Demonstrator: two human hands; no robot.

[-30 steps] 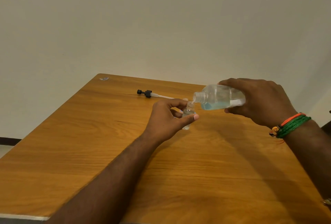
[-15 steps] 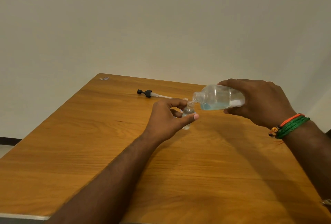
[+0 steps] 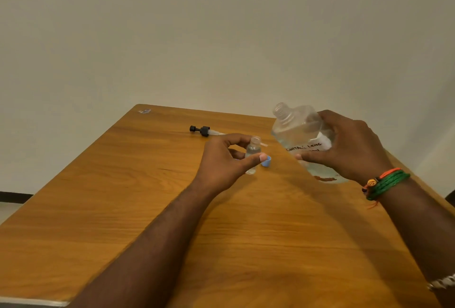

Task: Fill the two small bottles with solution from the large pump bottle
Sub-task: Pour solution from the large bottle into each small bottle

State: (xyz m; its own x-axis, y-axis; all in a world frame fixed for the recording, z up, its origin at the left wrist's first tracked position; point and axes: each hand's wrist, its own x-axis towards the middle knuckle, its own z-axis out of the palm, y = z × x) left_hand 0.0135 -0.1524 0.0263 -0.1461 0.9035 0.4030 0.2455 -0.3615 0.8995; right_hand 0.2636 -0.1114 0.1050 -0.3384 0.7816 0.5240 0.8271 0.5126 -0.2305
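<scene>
My left hand pinches a small clear bottle between thumb and fingers, upright, its open neck at the top. My right hand grips the large clear bottle, which stands nearly upright with its open threaded neck tilted up and to the left, away from the small bottle. A white handwritten label shows on its side. A small blue cap lies on the table just right of my left thumb. The black pump head with its tube lies on the table behind my left hand.
The wooden table spreads out under both arms, with its far edge near a plain wall. A tiny pale object sits at the far left corner. Green and orange bands circle my right wrist.
My right hand has swung the large bottle from a level pouring tilt over the small bottle back toward upright and away to the right. My left hand stays put. The blue cap now shows.
</scene>
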